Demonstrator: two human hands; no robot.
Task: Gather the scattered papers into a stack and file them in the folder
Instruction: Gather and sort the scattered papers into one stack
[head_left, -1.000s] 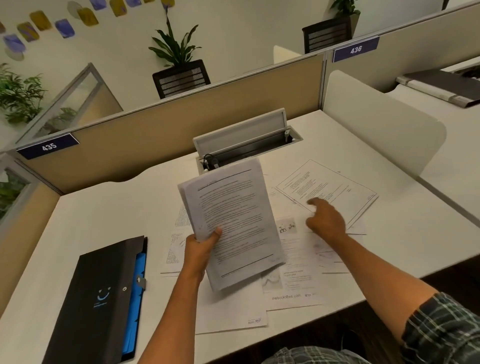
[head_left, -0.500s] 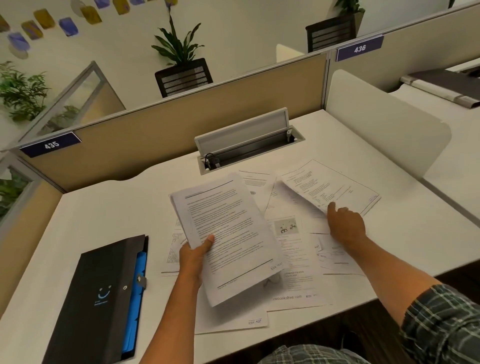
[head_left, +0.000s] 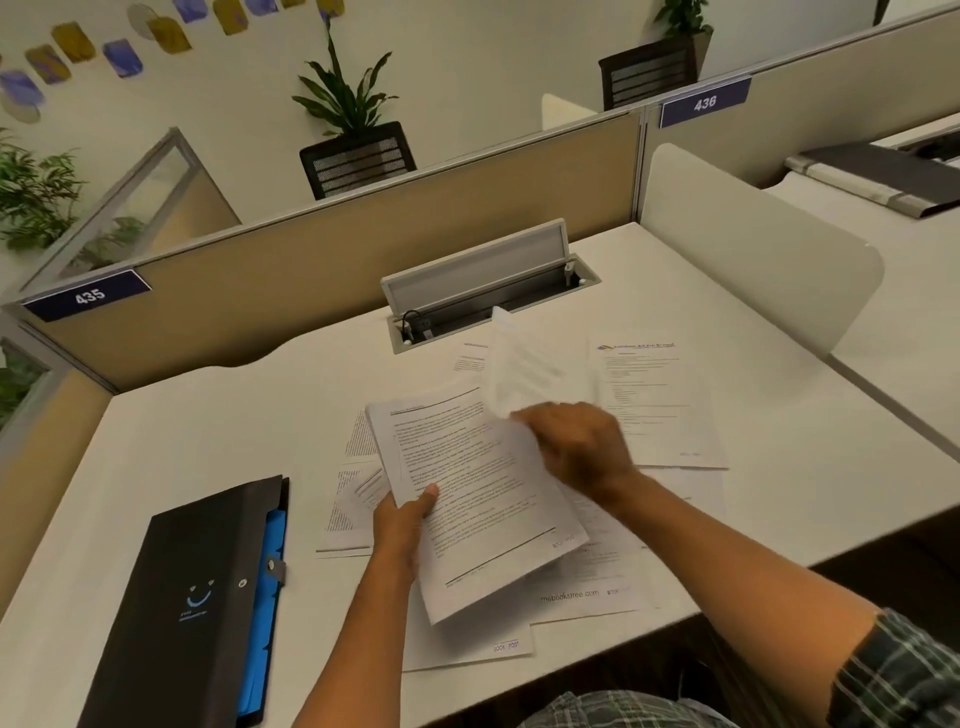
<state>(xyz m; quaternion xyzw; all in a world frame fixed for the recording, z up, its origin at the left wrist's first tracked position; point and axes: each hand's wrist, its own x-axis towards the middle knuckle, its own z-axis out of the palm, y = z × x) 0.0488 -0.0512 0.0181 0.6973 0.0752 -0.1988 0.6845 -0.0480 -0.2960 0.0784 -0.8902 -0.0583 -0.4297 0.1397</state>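
Lifting now, right hand (head_left: 582, 447) raises sheet (head_left: 511, 364).

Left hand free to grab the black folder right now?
Probably not yet. The left hand grips the paper stack, so it is occupied. The path looks free: the black folder lies just left of it, nothing between.

The sheet (head_left: 511, 364) lifted in the right hand (head_left: 579, 447) is smeared with motion, its print unreadable. The held stack (head_left: 467, 488) covers parts of the loose papers (head_left: 660, 395) beneath. The black folder (head_left: 192, 597) runs off the bottom edge.
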